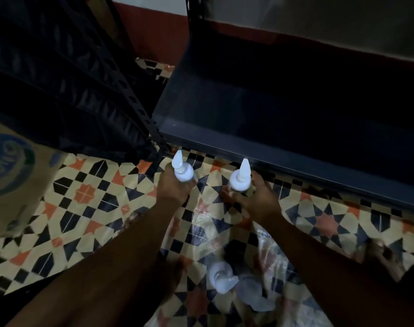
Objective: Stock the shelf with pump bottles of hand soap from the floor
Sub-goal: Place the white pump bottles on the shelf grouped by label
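My left hand (171,188) grips a clear pump bottle, and only its white pump head (181,168) shows above my fingers. My right hand (258,200) grips a second pump bottle, its white pump head (240,177) pointing up. Both bottles are held over the patterned floor, just in front of the dark shelf board (260,152), whose surface is bare where I can see it. More pump bottles (222,278) lie on the floor between my forearms, inside clear plastic wrap.
A black slotted shelf upright (140,109) runs diagonally at left, with dark shelving behind it. A brown cardboard box with a blue round logo (10,166) stands at far left. A bare foot (378,252) rests on the tiled floor (88,192) at lower right.
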